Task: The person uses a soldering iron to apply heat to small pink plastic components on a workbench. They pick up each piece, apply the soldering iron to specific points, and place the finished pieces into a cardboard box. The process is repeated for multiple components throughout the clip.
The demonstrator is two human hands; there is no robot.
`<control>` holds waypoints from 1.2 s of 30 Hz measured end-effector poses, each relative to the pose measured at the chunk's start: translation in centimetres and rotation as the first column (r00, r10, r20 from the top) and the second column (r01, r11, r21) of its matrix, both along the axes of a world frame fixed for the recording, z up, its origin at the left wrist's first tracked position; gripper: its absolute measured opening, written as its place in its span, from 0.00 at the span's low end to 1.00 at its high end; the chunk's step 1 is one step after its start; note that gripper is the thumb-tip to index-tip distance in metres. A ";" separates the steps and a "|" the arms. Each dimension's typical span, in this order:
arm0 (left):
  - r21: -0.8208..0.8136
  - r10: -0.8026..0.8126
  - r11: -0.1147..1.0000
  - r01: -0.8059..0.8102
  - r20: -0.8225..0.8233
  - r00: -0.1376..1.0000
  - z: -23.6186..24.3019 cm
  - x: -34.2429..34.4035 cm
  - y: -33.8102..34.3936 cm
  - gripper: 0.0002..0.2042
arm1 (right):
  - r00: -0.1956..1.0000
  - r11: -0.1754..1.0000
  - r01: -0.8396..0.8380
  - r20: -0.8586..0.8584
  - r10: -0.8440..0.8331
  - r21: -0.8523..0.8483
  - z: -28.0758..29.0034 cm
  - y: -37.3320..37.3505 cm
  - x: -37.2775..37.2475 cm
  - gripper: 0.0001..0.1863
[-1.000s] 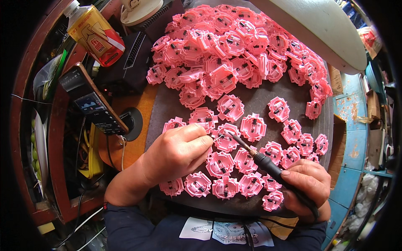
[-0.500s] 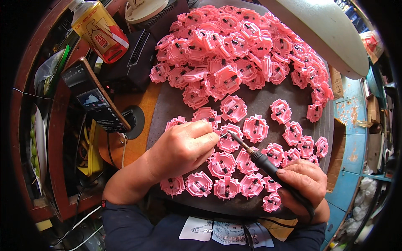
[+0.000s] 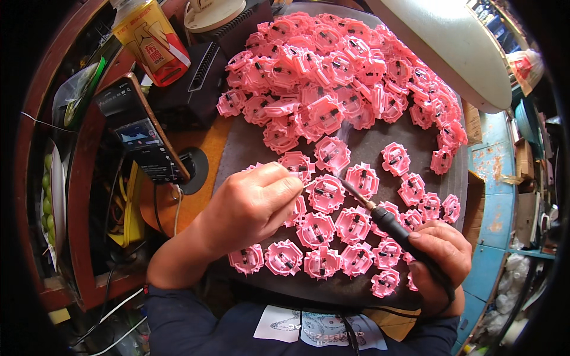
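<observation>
In my right hand (image 3: 442, 255) is a soldering iron (image 3: 386, 221), gripped by its black handle, with the tip pointing up and left. My left hand (image 3: 249, 199) is closed in a pinch on a thin, bright solder wire (image 3: 308, 184); only its short end shows past the fingertips. Between wire and iron lies a pink plastic part (image 3: 326, 194) with small black pieces in it. The iron's tip hovers by its upper right edge, apart from the wire. A faint wisp of smoke rises beyond the tip. Several similar pink parts (image 3: 352, 225) lie loosely around both hands.
A large heap of pink parts (image 3: 332, 71) covers the far side of the dark work mat (image 3: 237, 139). At the left, a phone (image 3: 142, 130) leans on a round stand near a drink bottle (image 3: 151, 44) and a black box. A pale lamp head (image 3: 448, 47) overhangs the upper right.
The soldering iron's tip has moved up and right, away from the pink part and the solder wire. My left hand has drawn slightly left. Faint smoke now shows.
</observation>
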State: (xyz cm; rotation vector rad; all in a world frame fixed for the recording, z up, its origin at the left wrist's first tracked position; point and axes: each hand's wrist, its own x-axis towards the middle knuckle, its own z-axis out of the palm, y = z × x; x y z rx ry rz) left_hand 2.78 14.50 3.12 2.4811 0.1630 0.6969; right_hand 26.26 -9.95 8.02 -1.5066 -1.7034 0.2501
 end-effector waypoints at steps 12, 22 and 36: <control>0.008 0.135 0.991 -0.136 0.050 0.990 1.6 -1.9 0.4 0.10 | 0.990 0.990 0.138 -0.007 -0.138 -0.033 2.4 -0.1 -4.0 0.21; -0.033 0.087 0.996 -0.085 0.066 0.994 -1.3 -1.0 0.7 0.10 | 1.000 0.998 -0.024 -0.022 0.023 -0.059 0.1 3.2 -3.5 0.24; -0.044 0.036 0.998 -0.036 0.006 0.999 -1.3 -1.4 0.8 0.11 | 0.998 0.997 -0.058 -0.018 0.058 -0.051 -0.3 3.7 -3.3 0.23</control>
